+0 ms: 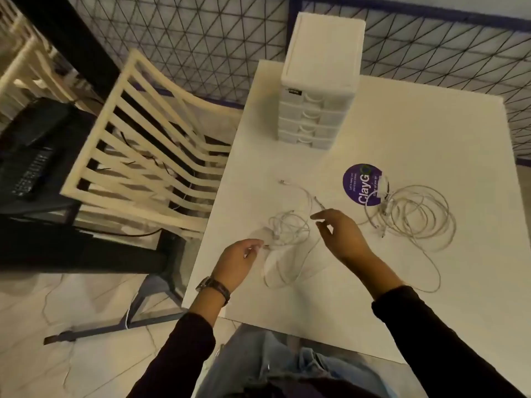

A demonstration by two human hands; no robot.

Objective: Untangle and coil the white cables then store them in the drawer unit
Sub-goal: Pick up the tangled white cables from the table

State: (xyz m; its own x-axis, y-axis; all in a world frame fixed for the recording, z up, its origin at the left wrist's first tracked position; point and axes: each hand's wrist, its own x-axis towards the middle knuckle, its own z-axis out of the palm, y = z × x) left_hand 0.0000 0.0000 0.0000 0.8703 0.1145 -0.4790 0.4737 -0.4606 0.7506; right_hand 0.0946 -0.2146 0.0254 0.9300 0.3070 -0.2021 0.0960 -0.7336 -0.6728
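Note:
A small tangle of white cables (pixel 290 228) lies on the white table (pixel 431 133) between my hands, with a loose loop trailing toward me. My left hand (pixel 238 262) pinches one end of this cable at the tangle's near-left side. Just right of the tangle, my right hand (pixel 342 235) hovers with thumb and forefinger apart, close to a connector end, holding nothing that I can see. A larger bundle of white cables (pixel 419 216) lies loosely looped to the right. The white drawer unit (pixel 319 81) stands at the table's far edge, all its drawers shut.
A round purple sticker (pixel 362 183) is on the table by the larger bundle. A cream slatted chair (pixel 143 145) stands left of the table. A wire mesh fence (pixel 201 38) runs behind. The table's left edge is near my left hand.

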